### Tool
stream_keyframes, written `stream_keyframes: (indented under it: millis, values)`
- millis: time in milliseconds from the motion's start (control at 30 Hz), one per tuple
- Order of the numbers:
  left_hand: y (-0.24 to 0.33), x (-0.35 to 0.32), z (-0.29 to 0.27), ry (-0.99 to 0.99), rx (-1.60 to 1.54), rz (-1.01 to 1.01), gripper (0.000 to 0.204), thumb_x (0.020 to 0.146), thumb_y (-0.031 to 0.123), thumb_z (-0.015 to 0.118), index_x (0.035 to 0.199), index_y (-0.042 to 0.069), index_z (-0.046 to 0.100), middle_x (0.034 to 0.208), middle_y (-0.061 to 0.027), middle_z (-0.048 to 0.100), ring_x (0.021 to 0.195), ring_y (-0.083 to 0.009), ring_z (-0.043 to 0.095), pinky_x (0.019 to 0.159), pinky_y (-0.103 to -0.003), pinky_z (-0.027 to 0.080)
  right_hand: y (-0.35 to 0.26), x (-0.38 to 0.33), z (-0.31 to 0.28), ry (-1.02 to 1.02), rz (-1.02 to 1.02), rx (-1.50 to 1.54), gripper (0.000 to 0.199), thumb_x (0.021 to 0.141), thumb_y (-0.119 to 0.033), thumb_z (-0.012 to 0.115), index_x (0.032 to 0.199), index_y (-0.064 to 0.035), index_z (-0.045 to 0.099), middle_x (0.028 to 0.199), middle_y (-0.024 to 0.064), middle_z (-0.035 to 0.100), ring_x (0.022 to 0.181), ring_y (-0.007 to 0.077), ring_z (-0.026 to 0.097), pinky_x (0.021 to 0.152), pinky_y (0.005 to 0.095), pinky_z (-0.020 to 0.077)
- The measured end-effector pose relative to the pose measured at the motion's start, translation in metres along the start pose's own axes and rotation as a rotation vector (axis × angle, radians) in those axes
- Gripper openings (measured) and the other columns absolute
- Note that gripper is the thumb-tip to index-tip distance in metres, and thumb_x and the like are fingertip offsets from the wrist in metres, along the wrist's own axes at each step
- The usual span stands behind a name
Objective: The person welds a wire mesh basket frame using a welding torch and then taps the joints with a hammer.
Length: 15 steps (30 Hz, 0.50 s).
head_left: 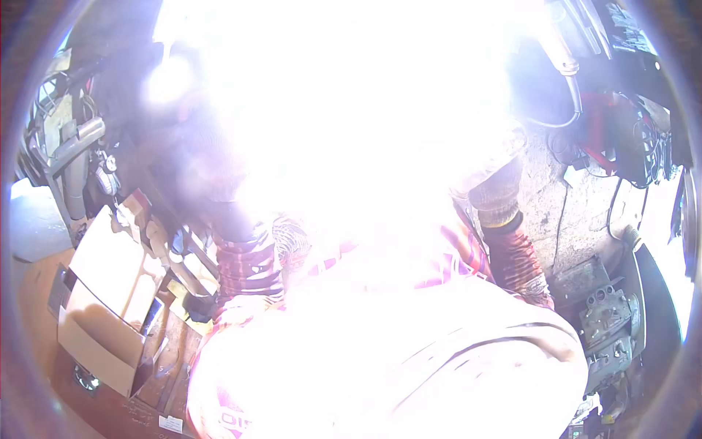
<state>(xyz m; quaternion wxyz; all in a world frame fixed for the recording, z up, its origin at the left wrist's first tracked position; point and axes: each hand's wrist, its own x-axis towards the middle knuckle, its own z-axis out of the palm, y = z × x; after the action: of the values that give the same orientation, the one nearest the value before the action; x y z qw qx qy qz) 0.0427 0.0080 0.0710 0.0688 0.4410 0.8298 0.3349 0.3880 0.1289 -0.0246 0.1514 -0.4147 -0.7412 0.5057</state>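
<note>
A fierce white glare washes out the middle and top of the head view, hiding whatever is between my hands. My left arm, in a striped red sleeve (250, 265), reaches forward from the lower edge. Its hand fades into purple haze, where my left hand (213, 164) is only a dim shape. On the other side, my right arm comes up in a red plaid sleeve (515, 252). A thick grey-brown glove cuff covers the wrist of my right hand (497, 196). The fingers of both hands are lost in the light, so I cannot tell what they hold.
An open cardboard box (102, 336) stands at the left on a brown wooden surface. Metal tools (77, 157) crowd the far left. A pale tool with a cable (567, 62) is at the upper right. Greasy metal parts (607, 318) lie at the lower right.
</note>
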Motion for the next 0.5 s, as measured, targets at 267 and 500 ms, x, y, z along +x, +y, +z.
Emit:
stream_keyframes:
  millis: [267, 500]
  values:
    - [0.004, 0.002, -0.002, 0.157, 0.727, 0.391, 0.026, 0.088, 0.027, 0.066, 0.09, 0.001, 0.07, 0.08, -0.0204, 0.065, 0.079, -0.0351, 0.065, 0.07, -0.041, 0.05, -0.003, -0.002, -0.002, 0.003, -0.065, 0.056, 0.047, 0.067, -0.017, 0.08, 0.104, -0.0062, 0.052, 0.089, 0.0025, 0.063, 0.079, 0.0157, 0.064, 0.075, 0.0281, 0.0525]
    - [0.007, -0.001, -0.002, 0.204, 0.777, 0.427, 0.026, 0.089, 0.027, 0.065, 0.09, 0.001, 0.07, 0.079, -0.02, 0.064, 0.081, -0.0346, 0.064, 0.072, -0.04, 0.049, 0.028, -0.013, -0.001, 0.035, -0.103, 0.116, 0.03, 0.086, -0.015, 0.064, 0.112, -0.0038, 0.053, 0.096, 0.0078, 0.063, 0.085, 0.0203, 0.064, 0.076, 0.0339, 0.0527]
